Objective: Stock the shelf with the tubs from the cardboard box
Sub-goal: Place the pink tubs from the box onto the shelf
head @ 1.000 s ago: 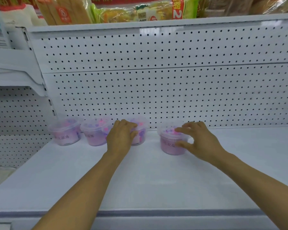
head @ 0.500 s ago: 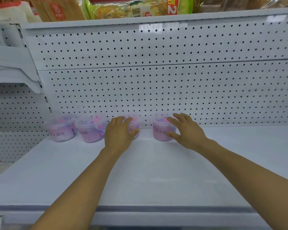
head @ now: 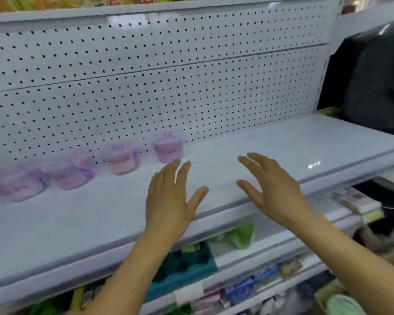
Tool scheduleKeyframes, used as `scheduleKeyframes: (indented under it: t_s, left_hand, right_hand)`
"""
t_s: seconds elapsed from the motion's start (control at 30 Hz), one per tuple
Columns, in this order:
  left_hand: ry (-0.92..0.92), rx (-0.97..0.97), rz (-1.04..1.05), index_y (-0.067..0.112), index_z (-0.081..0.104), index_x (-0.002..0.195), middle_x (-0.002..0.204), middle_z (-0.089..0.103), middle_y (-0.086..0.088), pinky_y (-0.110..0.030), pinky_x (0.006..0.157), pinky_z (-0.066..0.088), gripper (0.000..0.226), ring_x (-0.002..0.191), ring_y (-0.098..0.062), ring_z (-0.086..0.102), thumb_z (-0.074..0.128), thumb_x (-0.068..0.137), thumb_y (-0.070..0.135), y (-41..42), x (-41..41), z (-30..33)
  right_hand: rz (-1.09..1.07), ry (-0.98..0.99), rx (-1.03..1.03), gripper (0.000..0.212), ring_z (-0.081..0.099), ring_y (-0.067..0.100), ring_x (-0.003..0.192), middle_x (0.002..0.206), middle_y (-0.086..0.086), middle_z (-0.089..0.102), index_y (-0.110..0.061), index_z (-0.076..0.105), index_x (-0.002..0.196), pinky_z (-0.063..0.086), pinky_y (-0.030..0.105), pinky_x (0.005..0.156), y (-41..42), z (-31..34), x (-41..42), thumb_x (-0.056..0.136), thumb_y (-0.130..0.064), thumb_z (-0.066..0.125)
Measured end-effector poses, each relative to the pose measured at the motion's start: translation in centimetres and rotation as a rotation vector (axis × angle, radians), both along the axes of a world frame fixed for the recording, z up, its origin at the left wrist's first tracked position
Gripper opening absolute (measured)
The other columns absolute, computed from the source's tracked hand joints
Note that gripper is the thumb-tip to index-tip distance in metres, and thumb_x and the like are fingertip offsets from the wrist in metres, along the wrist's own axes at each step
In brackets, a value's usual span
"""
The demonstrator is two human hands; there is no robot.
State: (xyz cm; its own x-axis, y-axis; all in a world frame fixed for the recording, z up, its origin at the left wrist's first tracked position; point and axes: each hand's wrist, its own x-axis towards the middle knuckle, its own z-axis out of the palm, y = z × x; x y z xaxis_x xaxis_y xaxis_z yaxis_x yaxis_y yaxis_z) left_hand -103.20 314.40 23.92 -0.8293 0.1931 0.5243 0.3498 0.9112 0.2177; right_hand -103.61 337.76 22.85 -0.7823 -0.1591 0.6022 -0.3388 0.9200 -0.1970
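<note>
Several pink tubs with clear lids stand in a row at the back of the white shelf [head: 282, 142], against the pegboard. The rightmost tub [head: 168, 147] and the one beside it [head: 122, 159] are sharpest; two more tubs [head: 69, 175] [head: 21, 186] blur toward the left. My left hand [head: 172, 197] hovers over the shelf just in front of the rightmost tub, fingers spread, holding nothing. My right hand [head: 272, 189] is to its right, also spread and empty. The cardboard box is out of view.
A white pegboard wall [head: 168, 87] backs the shelf. Packaged goods fill the lower shelves, among them a teal tray [head: 187, 267] and a green packet [head: 239, 235]. A dark shape [head: 373, 76] stands beyond the shelf's right end.
Both hands have let go of the tubs and pulled back toward the shelf's front with fingers spread. The view has swung to the right and tilted down.
</note>
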Motion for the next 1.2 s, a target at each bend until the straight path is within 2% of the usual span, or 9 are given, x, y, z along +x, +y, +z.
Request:
scheduleKeyframes:
  t_s: [0.1,0.33,0.5,0.63,0.77,0.9,1.0,1.1,1.2]
  left_hand:
    - [-0.030,0.006,-0.139,0.024,0.034,0.145,0.154,0.028,0.000,-0.035,0.113,0.023,0.069,0.139,-0.020,0.027,0.039,0.089,0.063,4.0,2.3,-1.0]
    - [-0.049,-0.085,-0.448,0.019,0.043,0.138,0.136,0.050,-0.005,-0.041,0.098,0.044,0.061,0.122,-0.024,0.047,0.040,0.091,0.058,15.3,5.9,-4.4]
    - [-0.180,-0.127,-0.619,0.018,0.045,0.135,0.133,0.050,-0.003,-0.039,0.090,0.046,0.065,0.117,-0.025,0.050,0.032,0.089,0.063,26.1,6.6,-9.0]
    - [-0.370,-0.099,-0.703,0.024,0.039,0.139,0.137,0.044,0.003,-0.036,0.098,0.041,0.059,0.124,-0.019,0.042,0.039,0.092,0.059,35.0,7.2,-13.8]
    - [-0.649,-0.061,-0.701,0.026,0.041,0.138,0.139,0.043,0.006,-0.033,0.101,0.038,0.056,0.129,-0.016,0.041,0.044,0.091,0.057,44.8,6.8,-19.3]
    - [-0.955,0.011,-0.602,0.023,0.045,0.136,0.139,0.048,0.000,-0.037,0.102,0.041,0.055,0.120,-0.019,0.053,0.052,0.090,0.052,54.2,6.1,-25.7]
    - [-1.134,0.069,-0.487,0.015,0.049,0.133,0.134,0.054,-0.007,-0.037,0.100,0.043,0.053,0.116,-0.022,0.055,0.056,0.090,0.046,59.5,5.8,-30.8]
    - [-1.234,0.027,-0.372,0.011,0.052,0.128,0.128,0.058,-0.010,-0.038,0.097,0.044,0.051,0.115,-0.027,0.055,0.051,0.092,0.047,62.9,5.9,-35.5]
    - [-1.236,-0.121,-0.298,0.010,0.052,0.123,0.124,0.059,-0.011,-0.039,0.093,0.045,0.050,0.113,-0.031,0.055,0.046,0.092,0.049,65.1,5.9,-39.0]
  right_hand:
    - [-0.089,0.022,-0.005,0.053,0.055,0.031,0.116,0.136,0.008,0.053,-0.019,0.048,0.137,0.053,0.039,0.070,3.8,-1.4,4.5,0.092,-0.047,0.040]
    - [-0.365,-0.140,0.003,0.049,0.054,0.032,0.116,0.135,0.010,0.053,-0.017,0.054,0.130,0.051,0.044,0.083,14.6,-6.5,13.3,0.092,-0.044,0.042]
    - [-0.552,-0.272,-0.068,0.038,0.058,0.035,0.110,0.128,0.010,0.057,-0.017,0.062,0.121,0.053,0.042,0.082,24.7,-11.5,18.9,0.087,-0.032,0.059]
    - [-0.690,-0.393,-0.194,0.036,0.056,0.032,0.114,0.131,0.005,0.056,-0.019,0.062,0.122,0.051,0.042,0.085,33.9,-15.0,22.0,0.088,-0.032,0.062]
    - [-0.835,-0.542,-0.350,0.043,0.052,0.033,0.118,0.136,0.006,0.051,-0.017,0.055,0.131,0.047,0.042,0.091,43.4,-18.0,23.8,0.090,-0.030,0.059]
    - [-0.903,-0.707,-0.536,0.049,0.060,0.022,0.095,0.122,0.002,0.059,-0.027,0.054,0.127,0.049,0.035,0.079,52.5,-23.6,23.9,0.085,-0.051,0.050]
    - [-0.950,-0.726,-0.674,0.034,0.060,0.027,0.100,0.110,0.002,0.064,-0.015,0.059,0.120,0.045,0.034,0.080,56.6,-26.5,22.7,0.090,-0.032,0.056]
    - [-0.990,-0.774,-0.816,0.030,0.058,0.031,0.108,0.109,0.006,0.063,-0.006,0.058,0.120,0.039,0.031,0.081,59.6,-29.7,21.2,0.094,-0.021,0.056]
    - [-1.001,-0.804,-0.924,0.043,0.056,0.032,0.114,0.127,0.014,0.059,-0.003,0.048,0.130,0.040,0.035,0.094,61.9,-32.7,19.9,0.095,-0.026,0.054]
